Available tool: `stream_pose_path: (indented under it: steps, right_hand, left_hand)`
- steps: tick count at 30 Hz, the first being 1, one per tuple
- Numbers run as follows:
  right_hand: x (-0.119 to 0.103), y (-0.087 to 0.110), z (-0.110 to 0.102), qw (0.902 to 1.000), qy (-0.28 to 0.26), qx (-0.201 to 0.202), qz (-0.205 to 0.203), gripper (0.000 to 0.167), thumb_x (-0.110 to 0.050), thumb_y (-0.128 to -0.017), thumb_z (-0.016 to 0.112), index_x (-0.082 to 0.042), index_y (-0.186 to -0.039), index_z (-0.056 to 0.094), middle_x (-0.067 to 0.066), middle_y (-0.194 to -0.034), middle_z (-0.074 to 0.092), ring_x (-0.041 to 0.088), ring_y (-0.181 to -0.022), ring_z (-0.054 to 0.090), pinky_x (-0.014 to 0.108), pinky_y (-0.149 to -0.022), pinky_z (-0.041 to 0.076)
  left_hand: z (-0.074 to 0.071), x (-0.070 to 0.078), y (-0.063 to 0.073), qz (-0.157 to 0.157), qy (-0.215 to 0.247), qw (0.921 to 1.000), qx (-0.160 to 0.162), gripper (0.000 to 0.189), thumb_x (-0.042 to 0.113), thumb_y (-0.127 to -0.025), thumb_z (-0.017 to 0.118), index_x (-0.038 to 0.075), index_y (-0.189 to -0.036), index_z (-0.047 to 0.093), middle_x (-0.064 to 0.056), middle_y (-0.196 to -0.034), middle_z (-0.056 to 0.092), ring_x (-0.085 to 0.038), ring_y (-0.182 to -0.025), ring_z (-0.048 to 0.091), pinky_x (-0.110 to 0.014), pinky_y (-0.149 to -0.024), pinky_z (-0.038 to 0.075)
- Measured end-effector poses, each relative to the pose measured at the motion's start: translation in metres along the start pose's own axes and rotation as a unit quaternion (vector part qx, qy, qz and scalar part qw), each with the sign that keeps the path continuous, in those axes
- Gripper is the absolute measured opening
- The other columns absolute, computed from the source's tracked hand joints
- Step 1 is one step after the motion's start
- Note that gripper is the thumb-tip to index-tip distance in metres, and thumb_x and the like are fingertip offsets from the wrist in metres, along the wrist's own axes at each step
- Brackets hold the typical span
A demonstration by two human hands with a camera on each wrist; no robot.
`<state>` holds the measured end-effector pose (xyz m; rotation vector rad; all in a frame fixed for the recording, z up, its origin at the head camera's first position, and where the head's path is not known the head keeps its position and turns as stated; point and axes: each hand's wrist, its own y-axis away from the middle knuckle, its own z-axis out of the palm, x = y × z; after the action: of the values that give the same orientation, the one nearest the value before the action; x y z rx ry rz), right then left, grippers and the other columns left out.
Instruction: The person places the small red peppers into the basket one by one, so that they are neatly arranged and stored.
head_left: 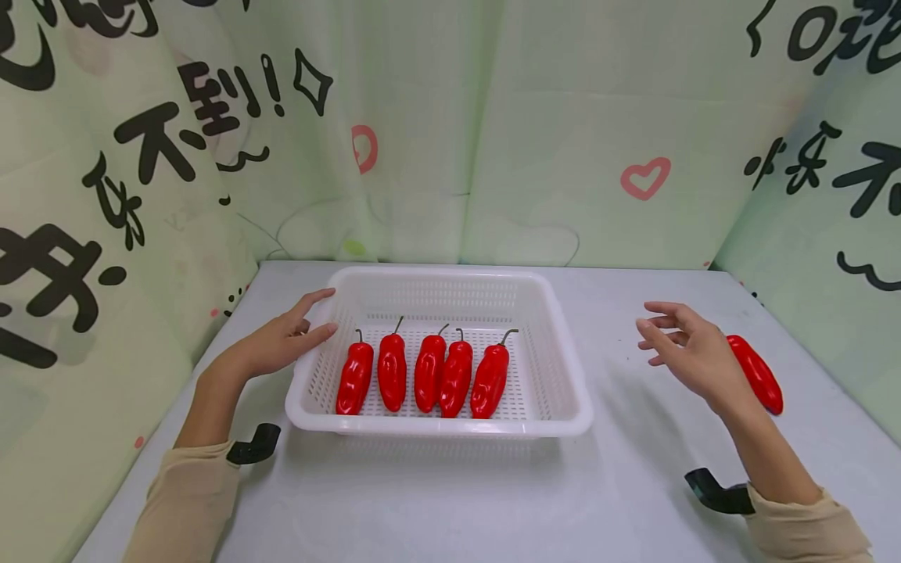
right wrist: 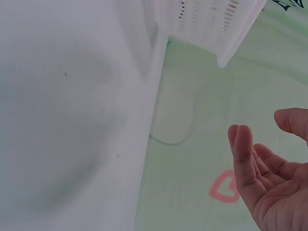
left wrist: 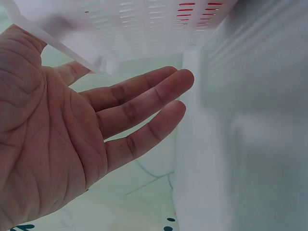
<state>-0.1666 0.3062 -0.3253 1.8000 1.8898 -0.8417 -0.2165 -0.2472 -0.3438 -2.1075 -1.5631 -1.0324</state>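
A white plastic basket (head_left: 450, 428) with slotted walls stands on the table, holding several red peppers (head_left: 390, 371) with thin stems, side by side. My left hand (head_left: 281, 340) is at its left rim, the thumb and index finger reaching over the edge. In the left wrist view, the other fingers (left wrist: 144, 106) extend loosely below the rim, outside the wall. My right hand (head_left: 693, 352) hovers right of the basket with relaxed, slightly bent fingers and nothing between them. Another red pepper (head_left: 756, 375) lies on the table beyond that hand, partly hidden behind it.
The white table (head_left: 450, 500) is bordered by a pale green curtain (head_left: 549, 156) at the back and both sides, printed with black characters and pink hearts. Black wrist mounts (head_left: 255, 444) stick out from the beige sleeves (head_left: 190, 500).
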Motion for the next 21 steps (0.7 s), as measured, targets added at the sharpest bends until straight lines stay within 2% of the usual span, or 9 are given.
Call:
stream_pose_path:
  steps: [9, 21]
  right_hand:
    - [0.018, 0.002, -0.012, 0.9998, -0.011, 0.010, 0.013, 0.065, -0.042, -0.105, 0.054, 0.001, -0.153, 0.040, 0.030, -0.132, 0.058, -0.008, -0.076, 0.065, 0.014, -0.066, 0.054]
    - [0.039, 0.002, -0.029, 0.9986, 0.013, 0.035, 0.038, 0.068, -0.044, -0.106, 0.051, 0.003, -0.152, 0.039, 0.032, -0.130, 0.057, -0.013, -0.073, 0.062, 0.010, -0.063, 0.048]
  left_hand:
    - [0.000, 0.001, 0.001, 0.003, 0.001, 1.0000, 0.001, 0.078, 0.045, -0.104, 0.054, 0.023, -0.165, 0.011, -0.028, -0.142, 0.052, -0.041, -0.120, 0.062, -0.065, -0.098, 0.051]
    - [0.000, 0.000, 0.000, 0.000, 0.005, 1.0000, -0.002, 0.078, 0.047, -0.104, 0.053, 0.024, -0.165, 0.010, -0.029, -0.146, 0.049, -0.045, -0.127, 0.057, -0.066, -0.100, 0.048]
